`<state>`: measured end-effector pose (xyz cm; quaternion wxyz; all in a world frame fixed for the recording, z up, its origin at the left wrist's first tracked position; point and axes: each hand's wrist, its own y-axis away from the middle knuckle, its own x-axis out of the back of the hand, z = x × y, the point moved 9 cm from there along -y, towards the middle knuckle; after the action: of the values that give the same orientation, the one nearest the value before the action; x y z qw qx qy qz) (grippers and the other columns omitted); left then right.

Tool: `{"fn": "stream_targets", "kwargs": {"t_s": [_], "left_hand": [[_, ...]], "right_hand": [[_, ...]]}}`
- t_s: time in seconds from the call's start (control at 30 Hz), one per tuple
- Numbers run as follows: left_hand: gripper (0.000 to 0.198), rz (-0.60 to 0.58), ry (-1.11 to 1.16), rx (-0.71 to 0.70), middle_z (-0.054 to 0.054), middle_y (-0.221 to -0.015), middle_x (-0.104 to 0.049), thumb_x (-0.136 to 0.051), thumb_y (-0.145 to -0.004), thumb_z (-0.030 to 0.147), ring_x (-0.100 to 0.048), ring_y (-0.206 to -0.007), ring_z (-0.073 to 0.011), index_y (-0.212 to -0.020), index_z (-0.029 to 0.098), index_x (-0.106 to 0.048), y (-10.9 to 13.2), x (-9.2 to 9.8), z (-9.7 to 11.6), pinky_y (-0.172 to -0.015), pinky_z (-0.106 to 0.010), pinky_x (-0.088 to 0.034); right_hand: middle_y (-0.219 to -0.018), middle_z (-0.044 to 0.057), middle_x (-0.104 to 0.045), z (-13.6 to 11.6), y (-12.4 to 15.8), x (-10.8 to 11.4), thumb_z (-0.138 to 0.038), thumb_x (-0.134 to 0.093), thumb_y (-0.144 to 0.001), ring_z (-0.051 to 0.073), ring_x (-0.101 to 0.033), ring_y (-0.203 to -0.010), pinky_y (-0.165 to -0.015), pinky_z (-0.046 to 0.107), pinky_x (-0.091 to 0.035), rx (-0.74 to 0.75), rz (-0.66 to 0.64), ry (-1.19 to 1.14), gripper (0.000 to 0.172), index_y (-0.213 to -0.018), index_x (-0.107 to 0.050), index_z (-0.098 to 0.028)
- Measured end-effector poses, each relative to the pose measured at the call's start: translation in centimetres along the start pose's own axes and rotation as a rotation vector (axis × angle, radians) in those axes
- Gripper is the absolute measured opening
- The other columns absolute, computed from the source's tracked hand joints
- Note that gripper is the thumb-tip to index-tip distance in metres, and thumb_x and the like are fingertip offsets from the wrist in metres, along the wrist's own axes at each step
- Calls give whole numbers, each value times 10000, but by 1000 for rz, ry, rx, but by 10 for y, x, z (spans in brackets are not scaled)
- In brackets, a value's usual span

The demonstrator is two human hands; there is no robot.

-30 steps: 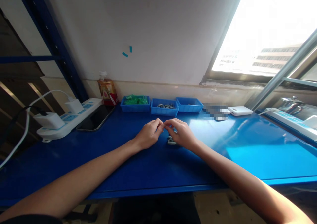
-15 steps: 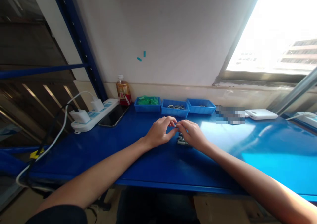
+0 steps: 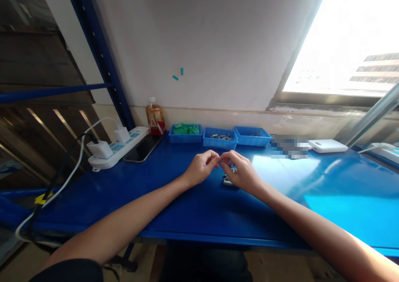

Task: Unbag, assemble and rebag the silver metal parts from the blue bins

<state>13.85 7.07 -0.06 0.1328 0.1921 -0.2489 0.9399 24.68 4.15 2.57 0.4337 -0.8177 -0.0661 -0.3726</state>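
My left hand (image 3: 202, 166) and my right hand (image 3: 239, 170) meet fingertip to fingertip above the blue table. Both are closed in a pinch. Whatever sits between the fingertips is too small and too covered to name. Below and partly behind my right hand lies a small pile of metal parts (image 3: 228, 182) on the tabletop. Beyond the hands stand three blue bins: the left bin (image 3: 185, 139) has green pieces (image 3: 186, 128) in it, the middle bin (image 3: 220, 143) has small metal parts (image 3: 222, 136), and the right bin (image 3: 253, 141) shows a few small pieces.
At the left are a white power strip (image 3: 116, 149) with plugged-in chargers, a dark phone (image 3: 142, 148) and a drink bottle (image 3: 155, 118). A white flat box (image 3: 328, 145) lies on the right, beside a blurred-out item. Cables hang over the table's left edge.
My fingers have shifted their pinch: the left thumb and forefinger have drawn closer together. The hands remain over the same spot, and the camera view has tilted slightly.
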Motion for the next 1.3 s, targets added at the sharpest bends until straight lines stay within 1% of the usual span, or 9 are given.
{"fn": "stream_targets", "kwargs": {"t_s": [0.17, 0.3, 0.4, 0.47, 0.6, 0.73, 0.9, 1.1, 1.3], "left_hand": [[459, -113, -66, -8, -34, -747, -638, -295, -961, 487, -607, -716, -161, -851, 152, -590, 2, -8, 2, -704, -274, -479], [304, -242, -306, -151, -92, -1089, -636, -419, -940, 337, -593, -996, -211, -1152, 175, -565, 9, -21, 10, -892, -330, -457], [356, -369, -501, -264, -90, -1297, -545, -487, -904, 244, -498, -1171, -246, -1255, 223, -538, 17, -36, 14, -1003, -392, -390], [318, -413, -565, -275, -77, -1295, -553, -470, -915, 237, -482, -1185, -249, -1214, 233, -577, 20, -41, 13, -1010, -403, -379], [230, -413, -618, -252, -87, -1129, -621, -481, -919, 271, -535, -1061, -235, -1062, 205, -648, 16, -40, 10, -915, -359, -428], [179, -357, -676, -242, -76, -1005, -634, -498, -903, 254, -561, -952, -222, -945, 196, -662, 11, -30, 7, -834, -337, -437], [229, -382, -608, -314, -72, -1072, -631, -530, -882, 253, -556, -986, -218, -1082, 220, -636, 14, -29, 8, -876, -325, -429], [217, -415, -602, -305, -66, -1066, -619, -539, -887, 302, -553, -996, -210, -1056, 221, -648, 14, -35, 3, -871, -311, -424], [203, -366, -723, -257, -62, -945, -621, -571, -860, 362, -555, -919, -224, -937, 175, -593, 12, -31, 6, -793, -327, -417]], "right_hand": [[-793, 46, -624, -8, -2, 6, -252, -450, -919, 158, -589, -724, -658, 264, -466, 56, -5, 50, 129, -912, -570, -206], [-807, 74, -648, 13, -24, 52, -308, -467, -907, 181, -594, -752, -731, 298, -463, 72, 169, 234, 176, -854, -597, -202], [-828, 87, -658, 73, -32, 104, -353, -481, -884, 211, -608, -778, -735, 331, -460, -269, 386, 403, 242, -983, -614, -177], [-794, 81, -668, 116, -24, 112, -390, -558, -826, 240, -618, -760, -691, 347, -455, -530, 286, 452, 375, -1109, -588, -147], [-758, 52, -672, 136, 3, 83, -434, -540, -831, 222, -623, -720, -641, 321, -439, -597, -36, 393, 357, -1054, -628, -170], [-749, 24, -667, 86, 9, 34, -418, -505, -866, 181, -615, -683, -629, 288, -442, -345, -176, 234, 322, -1057, -620, -187], [-806, 44, -673, 33, 12, -14, -365, -490, -896, 196, -633, -767, -663, 287, -451, -151, -274, 136, 308, -1133, -564, -183], [-779, 39, -662, 36, 17, -19, -431, -524, -883, 199, -626, -752, -648, 283, -450, -183, -301, 82, 517, -1297, -420, -139], [-823, 40, -657, 32, 13, -16, -362, -540, -876, 195, -619, -816, -710, 293, -450, -157, -240, 67, 351, -1172, -541, -173]]}}
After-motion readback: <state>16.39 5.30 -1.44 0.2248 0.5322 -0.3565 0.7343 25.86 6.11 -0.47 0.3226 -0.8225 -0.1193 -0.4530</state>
